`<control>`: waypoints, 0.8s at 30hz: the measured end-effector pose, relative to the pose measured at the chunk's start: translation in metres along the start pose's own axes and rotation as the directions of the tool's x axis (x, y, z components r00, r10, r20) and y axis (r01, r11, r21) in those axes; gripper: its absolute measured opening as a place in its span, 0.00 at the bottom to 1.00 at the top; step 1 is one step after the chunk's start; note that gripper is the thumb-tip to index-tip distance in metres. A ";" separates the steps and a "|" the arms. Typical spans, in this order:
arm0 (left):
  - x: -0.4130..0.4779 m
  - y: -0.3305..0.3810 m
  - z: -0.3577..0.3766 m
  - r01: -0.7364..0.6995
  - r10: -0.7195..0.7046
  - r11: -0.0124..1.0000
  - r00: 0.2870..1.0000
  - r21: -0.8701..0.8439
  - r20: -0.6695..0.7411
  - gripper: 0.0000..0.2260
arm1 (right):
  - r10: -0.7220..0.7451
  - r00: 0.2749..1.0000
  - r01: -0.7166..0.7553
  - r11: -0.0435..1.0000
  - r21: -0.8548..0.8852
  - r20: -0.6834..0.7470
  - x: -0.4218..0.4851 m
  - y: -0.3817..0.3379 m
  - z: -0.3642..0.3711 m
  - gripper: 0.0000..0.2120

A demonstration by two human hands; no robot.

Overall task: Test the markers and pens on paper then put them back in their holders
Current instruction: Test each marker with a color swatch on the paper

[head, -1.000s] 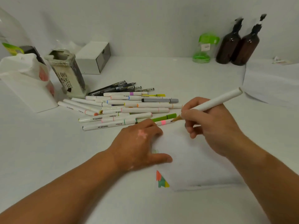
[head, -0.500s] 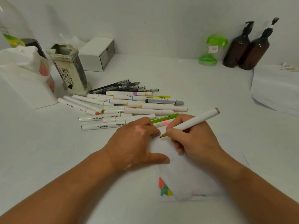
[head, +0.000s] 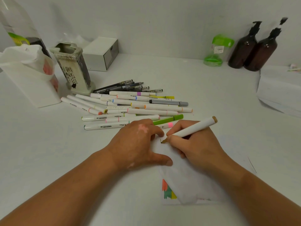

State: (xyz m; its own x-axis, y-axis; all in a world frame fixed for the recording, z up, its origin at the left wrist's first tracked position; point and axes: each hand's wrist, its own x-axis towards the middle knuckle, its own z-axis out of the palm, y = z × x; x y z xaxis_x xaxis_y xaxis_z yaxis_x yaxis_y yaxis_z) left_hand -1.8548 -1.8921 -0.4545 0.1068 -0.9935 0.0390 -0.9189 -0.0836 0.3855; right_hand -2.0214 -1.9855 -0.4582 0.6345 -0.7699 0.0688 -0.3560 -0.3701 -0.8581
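Testing: my right hand (head: 195, 147) pinches a white marker (head: 193, 128), its brown tip on the paper (head: 184, 181).
My left hand (head: 136, 144) lies flat, pinning the sheet. Just beyond my knuckles lies the marker pile (head: 138, 110), barrels printed "MARKER", with dark pens (head: 123, 86) behind it. Farther left stand the square ceramic holder (head: 73, 67), its mouth open, and a bag-lined white box (head: 31, 84).

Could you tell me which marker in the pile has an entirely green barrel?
The bright green marker at the pile's near edge, beyond the left hand; the white markers around it carry only colour bands.
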 end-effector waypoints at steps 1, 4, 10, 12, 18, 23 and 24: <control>0.000 0.000 0.000 0.002 -0.002 1.000 1.000 -0.002 0.000 0.34 | 0.008 1.000 -0.007 1.000 0.011 -0.012 0.000 0.000 0.000 0.05; 0.000 0.001 0.000 0.007 -0.007 1.000 1.000 -0.011 -0.002 0.34 | 0.023 0.999 -0.022 0.999 0.037 -0.024 0.000 0.000 -0.001 0.04; 0.000 0.000 0.000 0.006 -0.006 1.000 1.000 -0.030 -0.008 0.35 | 0.029 0.999 -0.028 0.999 0.032 -0.030 -0.001 0.001 -0.001 0.05; -0.001 0.000 0.000 0.006 -0.006 0.999 1.000 -0.033 -0.006 0.35 | 0.032 0.999 -0.032 0.999 0.001 -0.029 0.000 0.002 0.000 0.05; 0.000 0.000 0.000 0.008 -0.008 1.000 1.000 -0.018 -0.002 0.36 | 0.023 0.997 -0.027 0.998 -0.048 -0.079 0.002 0.007 0.001 0.04; 0.000 -0.001 0.000 0.009 -0.009 1.000 1.000 -0.015 0.002 0.36 | 0.002 0.994 -0.007 0.999 -0.041 -0.107 0.002 0.009 0.000 0.03; 0.000 -0.001 0.000 0.007 -0.007 1.000 1.000 -0.005 0.003 0.36 | 0.008 0.991 -0.009 1.000 -0.006 -0.136 0.002 0.008 -0.001 0.03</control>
State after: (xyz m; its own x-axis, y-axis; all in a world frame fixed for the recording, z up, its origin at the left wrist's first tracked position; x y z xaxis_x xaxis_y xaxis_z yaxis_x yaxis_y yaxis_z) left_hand -1.8540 -1.8924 -0.4549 0.1120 -0.9931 0.0341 -0.9164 -0.0900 0.3900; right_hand -2.0239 -1.9908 -0.4648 0.5325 -0.8363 0.1308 -0.3658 -0.3667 -0.8554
